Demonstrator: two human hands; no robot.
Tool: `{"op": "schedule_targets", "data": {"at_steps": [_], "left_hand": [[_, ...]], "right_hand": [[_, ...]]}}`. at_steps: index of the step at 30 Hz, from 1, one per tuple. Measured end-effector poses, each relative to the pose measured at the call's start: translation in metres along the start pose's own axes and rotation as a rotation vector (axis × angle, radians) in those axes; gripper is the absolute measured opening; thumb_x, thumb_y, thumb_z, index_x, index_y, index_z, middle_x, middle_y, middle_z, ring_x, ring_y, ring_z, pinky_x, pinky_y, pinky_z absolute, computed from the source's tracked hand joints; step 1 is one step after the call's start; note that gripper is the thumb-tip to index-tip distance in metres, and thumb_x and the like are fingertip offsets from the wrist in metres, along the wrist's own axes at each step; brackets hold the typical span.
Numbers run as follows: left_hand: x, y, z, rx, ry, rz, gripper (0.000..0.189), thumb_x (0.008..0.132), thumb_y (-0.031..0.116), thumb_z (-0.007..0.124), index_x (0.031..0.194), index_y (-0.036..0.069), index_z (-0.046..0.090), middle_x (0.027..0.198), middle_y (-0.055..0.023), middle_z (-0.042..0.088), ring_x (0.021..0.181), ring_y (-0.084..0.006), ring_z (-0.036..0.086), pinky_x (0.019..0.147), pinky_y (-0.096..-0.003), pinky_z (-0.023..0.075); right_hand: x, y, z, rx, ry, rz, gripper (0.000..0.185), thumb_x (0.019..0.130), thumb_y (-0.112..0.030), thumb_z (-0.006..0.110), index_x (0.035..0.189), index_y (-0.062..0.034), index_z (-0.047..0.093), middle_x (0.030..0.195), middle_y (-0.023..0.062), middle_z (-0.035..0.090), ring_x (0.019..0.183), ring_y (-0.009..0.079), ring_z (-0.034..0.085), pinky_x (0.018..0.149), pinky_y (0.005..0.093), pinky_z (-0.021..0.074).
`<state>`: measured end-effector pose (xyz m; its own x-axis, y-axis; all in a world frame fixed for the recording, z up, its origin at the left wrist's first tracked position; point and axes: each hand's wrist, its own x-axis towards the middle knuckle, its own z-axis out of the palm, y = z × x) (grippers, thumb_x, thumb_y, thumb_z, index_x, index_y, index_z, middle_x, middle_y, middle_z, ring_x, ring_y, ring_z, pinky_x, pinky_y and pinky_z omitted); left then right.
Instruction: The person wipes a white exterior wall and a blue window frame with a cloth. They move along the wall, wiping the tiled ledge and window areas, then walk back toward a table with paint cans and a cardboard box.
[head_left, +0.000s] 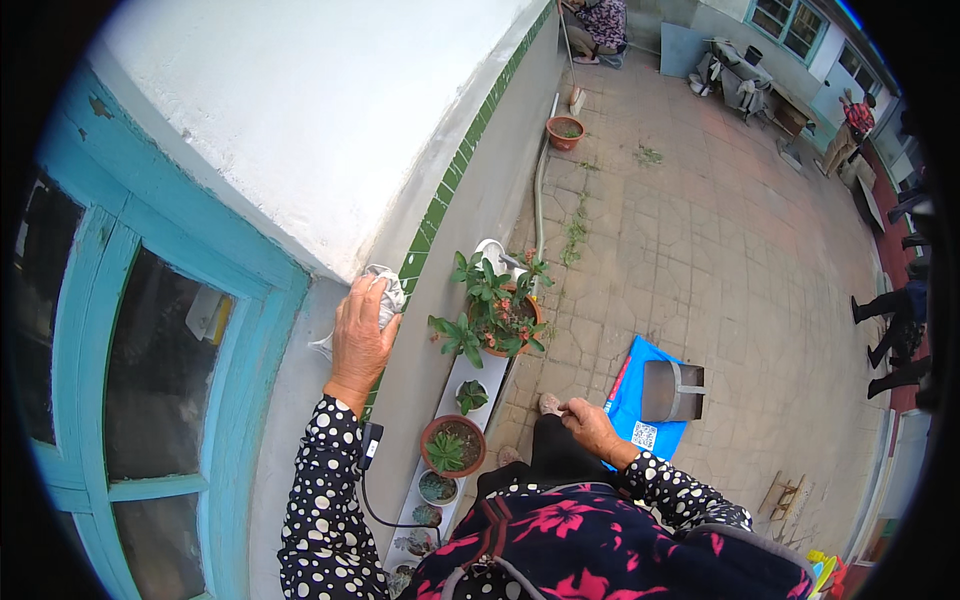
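Observation:
My left hand (358, 334) presses a crumpled whitish cloth (390, 291) against the ledge at the corner of the white wall (300, 135). The cloth touches a strip of green tiles (435, 214) that runs along the ledge's edge. Part of the cloth hangs out behind my wrist, over the window sill (289, 390). In front of my body, my right hand (592, 427) hovers with its fingers curled in, and nothing shows in it. Beneath that hand are my dark trousers and a shoe (550, 403).
Potted plants line a white shelf (480, 375) below the wall, including a flowering one (491, 307). On the paving, a metal dustpan (671, 390) rests on a blue bag (630, 375). A blue-framed window (217, 315) is at left. One person (600, 26) crouches by a broom (576, 97); others stand at right.

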<state>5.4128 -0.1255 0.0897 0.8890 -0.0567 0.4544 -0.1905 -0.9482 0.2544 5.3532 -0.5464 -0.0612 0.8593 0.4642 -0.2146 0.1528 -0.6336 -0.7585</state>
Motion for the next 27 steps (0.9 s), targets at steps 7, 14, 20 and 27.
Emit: {"op": "schedule_targets", "data": {"at_steps": [7,14,20,27], "left_hand": [[0.086,0.005,0.064,0.022,0.016,-0.035,0.067,0.079,0.012,0.083,0.138,0.003,0.052,0.135,-0.0175,0.058,0.129,-0.0356,0.055,0.106,-0.0457,0.0447],[0.192,-0.010,0.130,-0.038,0.042,-0.122,0.064,0.082,0.012,0.080,0.138,0.001,0.051,0.135,-0.0193,0.058,0.125,-0.0385,0.056,0.106,-0.0458,0.0453],[0.297,-0.024,0.191,-0.087,0.037,-0.190,0.060,0.085,0.013,0.078,0.137,0.000,0.051,0.132,-0.0207,0.059,0.123,-0.0395,0.057,0.105,-0.0461,0.0458],[0.365,-0.041,0.241,-0.094,0.074,-0.307,0.054,0.086,0.014,0.076,0.133,0.000,0.054,0.125,-0.0196,0.062,0.117,-0.0396,0.059,0.100,-0.0459,0.0483]], "right_hand": [[0.039,0.019,-0.015,0.066,-0.090,0.110,0.021,0.095,-0.014,0.060,0.113,-0.0038,0.068,0.109,0.0184,0.069,0.104,0.0388,0.067,0.089,0.0451,0.0539],[0.121,0.075,-0.052,0.122,-0.116,0.177,0.023,0.094,-0.015,0.061,0.112,-0.0039,0.068,0.110,0.0199,0.070,0.104,0.0407,0.067,0.090,0.0462,0.0538],[0.200,0.116,-0.114,0.126,-0.077,0.167,0.023,0.092,-0.018,0.062,0.110,-0.0056,0.070,0.105,0.0226,0.071,0.103,0.0425,0.067,0.089,0.0486,0.0537],[0.274,0.155,-0.173,0.041,-0.079,0.228,0.026,0.093,-0.019,0.064,0.113,-0.0032,0.071,0.110,0.0209,0.072,0.105,0.0392,0.068,0.092,0.0447,0.0539]]}}
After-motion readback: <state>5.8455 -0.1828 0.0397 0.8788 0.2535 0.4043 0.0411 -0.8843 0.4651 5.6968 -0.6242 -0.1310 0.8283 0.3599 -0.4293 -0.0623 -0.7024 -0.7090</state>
